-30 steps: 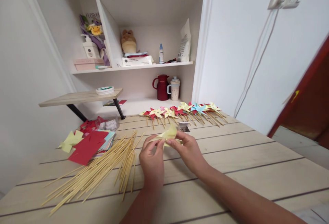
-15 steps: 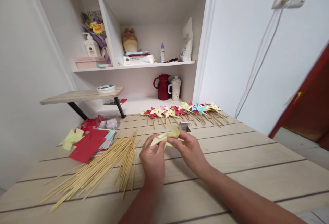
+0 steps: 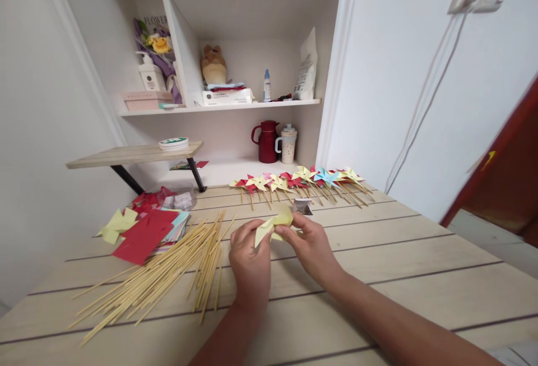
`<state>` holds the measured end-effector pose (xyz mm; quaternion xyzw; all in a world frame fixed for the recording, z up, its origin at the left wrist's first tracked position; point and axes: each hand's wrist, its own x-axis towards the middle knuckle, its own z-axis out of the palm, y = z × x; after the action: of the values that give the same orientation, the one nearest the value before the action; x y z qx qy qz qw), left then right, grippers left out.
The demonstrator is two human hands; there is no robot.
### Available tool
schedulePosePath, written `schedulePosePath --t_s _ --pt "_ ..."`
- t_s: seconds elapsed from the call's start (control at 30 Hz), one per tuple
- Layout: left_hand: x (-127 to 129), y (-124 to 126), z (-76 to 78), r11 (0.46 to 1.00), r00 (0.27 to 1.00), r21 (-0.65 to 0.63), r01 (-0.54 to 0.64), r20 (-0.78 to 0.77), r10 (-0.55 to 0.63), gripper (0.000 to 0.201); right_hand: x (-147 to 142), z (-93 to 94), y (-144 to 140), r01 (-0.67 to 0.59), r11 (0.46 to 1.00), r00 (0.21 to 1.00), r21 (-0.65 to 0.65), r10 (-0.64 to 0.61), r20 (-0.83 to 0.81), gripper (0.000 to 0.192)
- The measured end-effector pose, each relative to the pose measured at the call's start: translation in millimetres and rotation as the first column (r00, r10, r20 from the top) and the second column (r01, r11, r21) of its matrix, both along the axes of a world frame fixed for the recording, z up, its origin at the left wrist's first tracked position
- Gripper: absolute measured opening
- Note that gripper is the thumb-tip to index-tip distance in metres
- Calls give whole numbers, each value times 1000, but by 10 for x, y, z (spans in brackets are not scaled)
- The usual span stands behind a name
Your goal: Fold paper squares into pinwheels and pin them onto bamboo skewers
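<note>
Between both hands, above the slatted table, is a pale yellow paper pinwheel [image 3: 275, 222] with folded, curling blades. My left hand [image 3: 251, 259] pinches its left side, thumb toward me. My right hand [image 3: 309, 244] grips the right side with thumb and fingers near the centre. The fingers hide part of the paper, and I cannot see a pin or stick in it. Just beyond the hands sits a small open box [image 3: 302, 206] with tiny items inside. Thin wooden sticks [image 3: 168, 268] lie spread to the left of my left hand.
Finished pinwheels [image 3: 294, 180] on sticks lie in a row at the table's back. On the left are red paper sheets [image 3: 145, 236], a loose yellow pinwheel shape [image 3: 118, 226] and a clear container [image 3: 180, 199]. A small raised shelf [image 3: 138, 154] stands behind them.
The left blade of the yellow paper has been folded inward and now points more downward. Both hands stay in nearly the same place, still gripping it.
</note>
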<state>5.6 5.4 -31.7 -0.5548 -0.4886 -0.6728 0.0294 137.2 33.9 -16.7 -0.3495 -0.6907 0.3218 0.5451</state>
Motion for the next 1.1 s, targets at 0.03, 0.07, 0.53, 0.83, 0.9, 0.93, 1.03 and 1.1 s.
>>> schedulePosePath --t_s 0.03,0.07,0.53,0.83,0.9,0.93,1.03,1.1 --pt "0 0 4 1000 1000 11 -4 -24 5 11 -2 0 -3 7 1000 1000 -1 -7 1 16" --pt "-2 2 6 1000 999 21 -6 -45 7 11 -5 -1 -4 14 1000 1000 -2 -14 2 17" --pt "68 12 23 992 985 -114 60 168 -40 9 -15 -24 42 -72 994 979 -83 54 -199 14" --pt "59 -9 69 987 982 -80 142 140 -130 6 -6 -42 34 -52 996 977 -73 36 -211 13" --pt "48 -9 51 993 993 -36 108 48 -107 8 -9 -41 24 -40 998 981 -56 28 -192 14" --pt "42 -7 40 995 995 -23 98 10 -98 10 -12 -41 20 -34 998 984 -50 24 -176 15" --pt "27 2 2 997 995 1 73 -68 -73 10 -16 -39 15 -19 998 990 -52 11 -144 13" --pt "21 10 -20 998 992 30 59 -116 -55 10 -16 -35 17 -15 998 989 -64 6 -145 14"
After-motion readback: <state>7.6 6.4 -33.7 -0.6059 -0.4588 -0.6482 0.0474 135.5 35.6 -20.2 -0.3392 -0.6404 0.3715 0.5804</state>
